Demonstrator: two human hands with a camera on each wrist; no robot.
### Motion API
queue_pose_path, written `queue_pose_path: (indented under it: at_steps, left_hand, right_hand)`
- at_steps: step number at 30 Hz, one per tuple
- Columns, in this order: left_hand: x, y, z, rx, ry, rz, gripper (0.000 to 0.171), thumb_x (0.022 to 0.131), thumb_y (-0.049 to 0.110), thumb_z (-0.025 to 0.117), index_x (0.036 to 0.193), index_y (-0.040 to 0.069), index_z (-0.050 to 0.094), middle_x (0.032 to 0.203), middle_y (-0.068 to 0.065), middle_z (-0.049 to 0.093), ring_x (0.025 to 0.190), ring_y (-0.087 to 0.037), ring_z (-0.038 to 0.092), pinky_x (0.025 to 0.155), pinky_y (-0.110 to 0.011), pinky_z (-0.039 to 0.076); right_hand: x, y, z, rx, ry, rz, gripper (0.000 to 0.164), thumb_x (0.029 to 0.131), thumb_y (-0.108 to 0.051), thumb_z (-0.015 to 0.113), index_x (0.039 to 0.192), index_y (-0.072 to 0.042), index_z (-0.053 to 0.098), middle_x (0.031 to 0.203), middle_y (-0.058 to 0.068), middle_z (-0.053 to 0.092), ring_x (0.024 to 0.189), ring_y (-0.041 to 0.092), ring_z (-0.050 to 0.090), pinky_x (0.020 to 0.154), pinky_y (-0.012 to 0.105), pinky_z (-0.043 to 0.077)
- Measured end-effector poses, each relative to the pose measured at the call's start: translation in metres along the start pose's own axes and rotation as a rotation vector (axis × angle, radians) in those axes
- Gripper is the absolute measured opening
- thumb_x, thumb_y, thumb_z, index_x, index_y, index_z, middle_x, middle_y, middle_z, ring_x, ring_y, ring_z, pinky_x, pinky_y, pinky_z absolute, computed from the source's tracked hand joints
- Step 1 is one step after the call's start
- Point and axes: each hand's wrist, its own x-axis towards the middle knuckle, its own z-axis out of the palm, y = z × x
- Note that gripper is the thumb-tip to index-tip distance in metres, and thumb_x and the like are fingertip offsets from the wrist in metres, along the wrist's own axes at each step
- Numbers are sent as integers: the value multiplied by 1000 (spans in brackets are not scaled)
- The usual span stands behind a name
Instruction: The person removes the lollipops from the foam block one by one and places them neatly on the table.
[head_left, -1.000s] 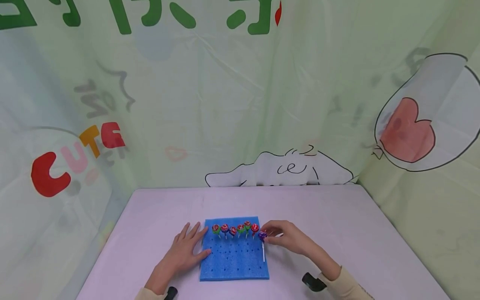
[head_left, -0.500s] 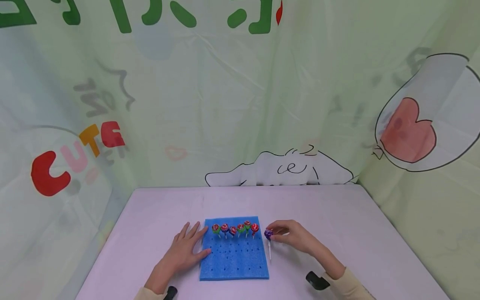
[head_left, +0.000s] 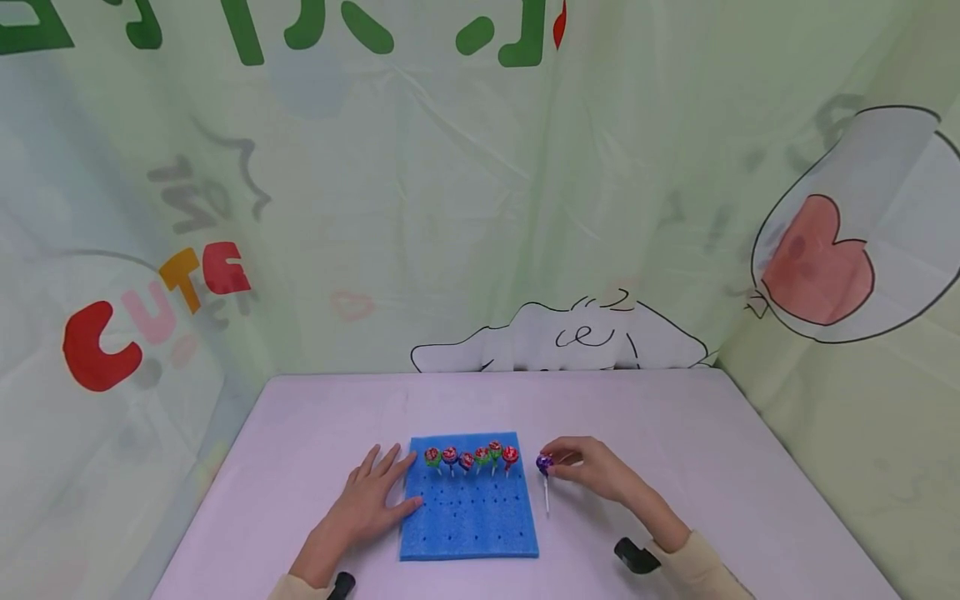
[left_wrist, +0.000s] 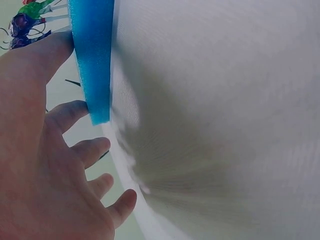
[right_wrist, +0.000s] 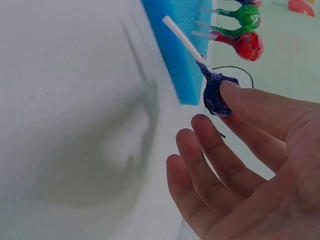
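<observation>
A blue foam board [head_left: 468, 525] with rows of small holes lies on the table. Along its far side several wrapped lollipops, among them a red one [head_left: 510, 455], stand upright by their sticks. My left hand [head_left: 365, 502] rests at the board's left edge, thumb and fingertips touching it with the fingers spread. To the right of the board, my right hand [head_left: 596, 469] pinches a purple lollipop [head_left: 543, 463] by its wrapped head between thumb and index finger. Its white stick points down, apart from the board. In the right wrist view the other fingers are loosely bent.
The pale table [head_left: 637, 417] reaches back to a printed curtain [head_left: 465, 208]. A black wrist device [head_left: 636, 556] sits by the right sleeve, and another [head_left: 342, 585] by the left sleeve.
My right hand has drawn the purple lollipop away from the board's right edge, further to the right and slightly up. The left hand and the board stay put.
</observation>
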Motion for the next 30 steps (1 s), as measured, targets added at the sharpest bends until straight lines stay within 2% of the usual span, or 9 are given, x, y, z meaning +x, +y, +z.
queue_pose_path:
  at_steps: [8, 18, 24, 30]
  left_hand:
    - [0, 0, 0, -10, 5, 1, 78, 89, 67, 60, 154, 27, 41, 164, -10, 32, 154, -44, 16, 117, -72, 21]
    - [-2, 4, -4, -27, -4, -5, 79, 89, 65, 62, 154, 26, 42, 164, -12, 32, 154, -45, 16, 117, -73, 20]
    - [-1, 2, -2, -22, -6, -3, 80, 88, 67, 61, 154, 28, 41, 164, -11, 32, 154, -44, 15, 117, -72, 21]
    - [-1, 1, -2, -28, -6, 0, 80, 88, 68, 61, 154, 28, 41, 165, -10, 32, 154, -44, 15, 117, -72, 21]
  right_hand:
    - [3, 4, 4, -47, -14, 53, 22, 91, -11, 72, 112, -5, 72, 107, 7, 72, 96, 22, 65, 83, 37, 59]
    - [4, 10, 7, -54, -17, 103, 21, 90, -8, 74, 110, -3, 72, 104, 7, 71, 92, 21, 65, 79, 37, 60]
    - [3, 11, 8, -76, -20, 123, 20, 90, -10, 74, 109, -4, 72, 102, 5, 70, 90, 18, 63, 76, 33, 58]
    - [4, 11, 10, -87, -12, 139, 21, 89, -11, 74, 109, -4, 73, 101, 5, 70, 90, 18, 63, 77, 35, 58]
